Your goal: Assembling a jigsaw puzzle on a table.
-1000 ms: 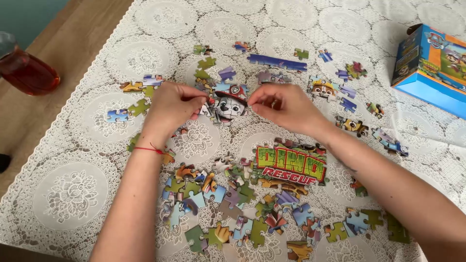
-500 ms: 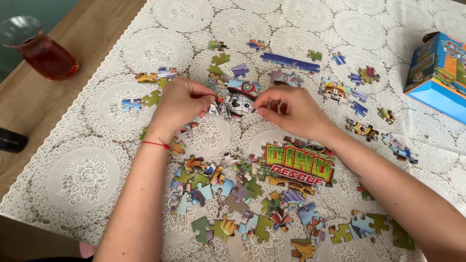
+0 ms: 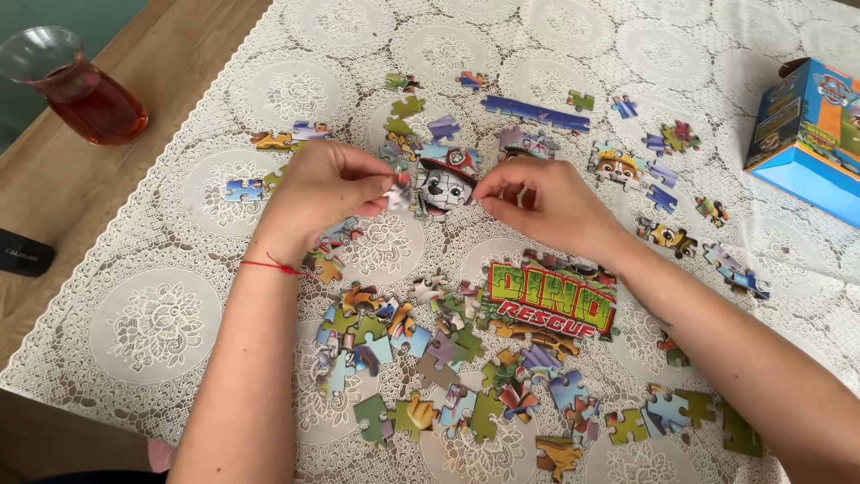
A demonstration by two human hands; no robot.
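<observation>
My left hand pinches a small puzzle piece just left of a joined cluster showing a spotted dog's face in a red helmet. My right hand has its fingertips on that cluster's right edge. A red thread circles my left wrist. Below my hands lies a joined green and red title block. Several loose pieces are heaped near the table's front.
A white lace cloth covers the wooden table. A glass of red tea stands at far left, a dark object below it. A blue puzzle box sits at right. Other small clusters and a purple strip lie beyond.
My left hand has pulled slightly left of the dog cluster with a small piece between its fingers. My right hand stays on the cluster's right edge. The view shifted a little.
</observation>
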